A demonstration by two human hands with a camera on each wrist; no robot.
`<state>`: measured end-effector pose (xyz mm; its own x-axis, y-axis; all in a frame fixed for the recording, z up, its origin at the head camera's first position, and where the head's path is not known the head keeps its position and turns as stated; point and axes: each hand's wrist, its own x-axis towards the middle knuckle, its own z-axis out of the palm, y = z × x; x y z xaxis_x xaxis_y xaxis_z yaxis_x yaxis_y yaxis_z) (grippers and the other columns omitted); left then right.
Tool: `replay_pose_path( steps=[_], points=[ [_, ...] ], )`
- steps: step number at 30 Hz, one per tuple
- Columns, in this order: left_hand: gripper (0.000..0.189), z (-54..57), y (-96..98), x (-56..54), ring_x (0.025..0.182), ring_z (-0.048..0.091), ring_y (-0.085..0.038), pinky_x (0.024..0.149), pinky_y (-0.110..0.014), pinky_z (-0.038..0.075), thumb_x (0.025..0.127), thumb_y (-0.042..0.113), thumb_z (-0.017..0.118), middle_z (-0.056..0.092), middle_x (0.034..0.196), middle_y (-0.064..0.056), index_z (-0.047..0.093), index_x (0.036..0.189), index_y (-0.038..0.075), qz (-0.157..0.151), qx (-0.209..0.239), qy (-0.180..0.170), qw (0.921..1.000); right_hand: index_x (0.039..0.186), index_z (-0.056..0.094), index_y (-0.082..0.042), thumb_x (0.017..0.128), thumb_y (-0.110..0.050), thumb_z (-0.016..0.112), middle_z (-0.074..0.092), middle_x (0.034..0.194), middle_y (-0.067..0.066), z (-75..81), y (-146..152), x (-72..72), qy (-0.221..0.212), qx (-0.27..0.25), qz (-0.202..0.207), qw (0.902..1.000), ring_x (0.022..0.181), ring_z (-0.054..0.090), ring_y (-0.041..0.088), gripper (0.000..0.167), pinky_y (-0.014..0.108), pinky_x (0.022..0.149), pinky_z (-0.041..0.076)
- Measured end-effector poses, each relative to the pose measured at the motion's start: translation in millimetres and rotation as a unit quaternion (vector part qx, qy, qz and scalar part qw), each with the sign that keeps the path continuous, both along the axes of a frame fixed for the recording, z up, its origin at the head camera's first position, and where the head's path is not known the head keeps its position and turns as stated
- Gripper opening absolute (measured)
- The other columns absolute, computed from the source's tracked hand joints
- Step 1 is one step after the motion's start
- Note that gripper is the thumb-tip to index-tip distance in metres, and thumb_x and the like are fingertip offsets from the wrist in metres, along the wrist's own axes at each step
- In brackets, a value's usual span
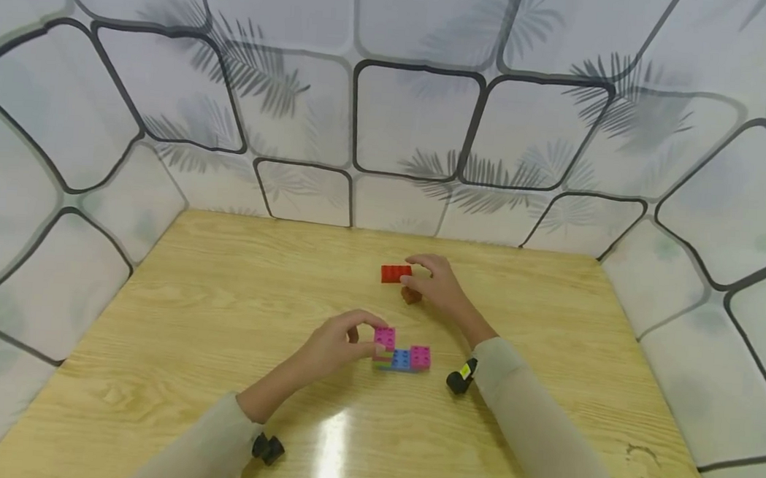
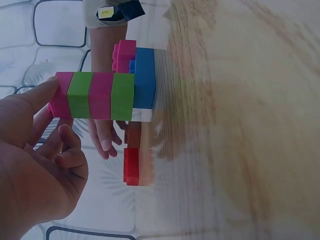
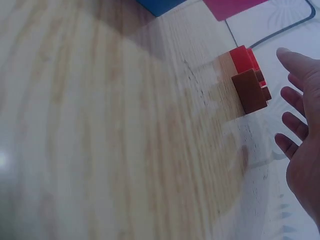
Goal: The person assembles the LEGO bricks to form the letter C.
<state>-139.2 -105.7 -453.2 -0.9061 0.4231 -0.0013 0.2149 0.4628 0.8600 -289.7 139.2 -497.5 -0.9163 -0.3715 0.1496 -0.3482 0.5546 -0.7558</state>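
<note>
My left hand (image 1: 332,347) pinches the top of a stack of toy building bricks (image 1: 385,338), with the thumb on one side and a finger on the other. Alternating pink and green bricks (image 2: 101,96) make up this stack, which rises from one end of a long blue brick (image 2: 145,77). A single pink brick (image 1: 420,356) sits on the blue one's other end. Above a small brown brick (image 3: 250,92) hovers my right hand (image 1: 438,285), its fingers spread and holding nothing. Just beyond the brown brick lies a longer red brick (image 1: 392,274).
The bricks stand on a light wooden table (image 1: 222,280). Patterned fabric walls (image 1: 416,124) close in its back and both sides. A black wrist device (image 1: 461,377) sits at the right sleeve, and another (image 1: 268,449) at the left.
</note>
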Motion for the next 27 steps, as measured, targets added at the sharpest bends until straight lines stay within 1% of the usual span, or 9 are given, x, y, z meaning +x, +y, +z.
replay_pose_path(
  steps=[5, 9, 14, 16, 21, 25, 27],
  points=[
    [0.031, -3.5, -1.3, -0.7, 0.070, 0.048, -0.015, 0.051, -0.023, 0.039, 0.092, 0.039, 0.073, 0.063, 0.096, -0.004, 0.067, 0.122, 0.035, -0.001, 0.017, -0.007, 0.9998, 0.137, 0.061, -0.009, 0.095, -0.037, 0.070, 0.053, 0.147, 0.012, -1.9, -3.9, -6.8, -0.005, 0.007, 0.005, 0.9999, 0.142, 0.034, 0.035, 0.051, 0.058, 0.116, 0.027],
    [0.030, -5.4, -1.6, -1.1, 0.068, 0.048, -0.015, 0.050, -0.023, 0.039, 0.092, 0.039, 0.073, 0.062, 0.095, -0.005, 0.067, 0.122, 0.035, -0.004, 0.028, -0.011, 0.9995, 0.135, 0.063, -0.005, 0.094, -0.031, 0.072, 0.056, 0.143, 0.016, -5.6, -6.2, -10.9, -0.002, 0.000, 0.012, 0.9999, 0.140, 0.037, 0.036, 0.049, 0.057, 0.117, 0.026],
    [0.031, -5.6, -1.4, -0.3, 0.068, 0.048, -0.015, 0.051, -0.022, 0.039, 0.093, 0.038, 0.073, 0.063, 0.097, -0.006, 0.067, 0.123, 0.033, -0.004, 0.037, -0.014, 0.9992, 0.134, 0.063, -0.002, 0.093, -0.025, 0.074, 0.059, 0.140, 0.018, -12.2, -11.5, -16.4, -0.007, -0.009, 0.027, 0.9996, 0.135, 0.045, 0.035, 0.048, 0.054, 0.114, 0.034],
    [0.031, -5.3, -1.3, 0.1, 0.069, 0.048, -0.015, 0.051, -0.022, 0.039, 0.093, 0.039, 0.073, 0.064, 0.100, -0.004, 0.067, 0.123, 0.034, -0.003, 0.037, -0.014, 0.9992, 0.134, 0.063, -0.002, 0.093, -0.023, 0.074, 0.058, 0.140, 0.018, -13.3, -13.8, -17.3, -0.022, -0.022, 0.029, 0.9991, 0.133, 0.049, 0.035, 0.048, 0.053, 0.111, 0.039],
    [0.031, -5.5, -1.0, 0.7, 0.071, 0.048, -0.015, 0.051, -0.023, 0.039, 0.093, 0.040, 0.073, 0.063, 0.104, -0.001, 0.067, 0.123, 0.036, 0.001, 0.031, -0.013, 0.9994, 0.135, 0.062, -0.002, 0.093, -0.021, 0.075, 0.058, 0.140, 0.018, -14.0, -17.0, -18.3, -0.039, -0.026, 0.027, 0.9985, 0.130, 0.051, 0.034, 0.048, 0.051, 0.108, 0.043],
    [0.032, -6.1, -0.9, 0.8, 0.071, 0.048, -0.016, 0.051, -0.023, 0.039, 0.093, 0.041, 0.073, 0.063, 0.105, -0.001, 0.067, 0.123, 0.036, 0.000, 0.033, -0.017, 0.9993, 0.135, 0.062, -0.004, 0.093, -0.022, 0.073, 0.060, 0.139, 0.017, -14.3, -18.2, -19.9, -0.035, -0.007, 0.026, 0.9990, 0.130, 0.052, 0.033, 0.047, 0.051, 0.109, 0.041],
    [0.032, -6.1, -1.0, 1.0, 0.071, 0.048, -0.016, 0.051, -0.023, 0.039, 0.092, 0.041, 0.073, 0.064, 0.107, 0.001, 0.067, 0.123, 0.036, -0.001, 0.035, -0.019, 0.9992, 0.135, 0.063, -0.004, 0.093, -0.022, 0.073, 0.060, 0.138, 0.017, -13.3, -19.0, -20.0, -0.042, -0.007, 0.024, 0.9988, 0.129, 0.052, 0.033, 0.047, 0.051, 0.108, 0.042]
  ],
)
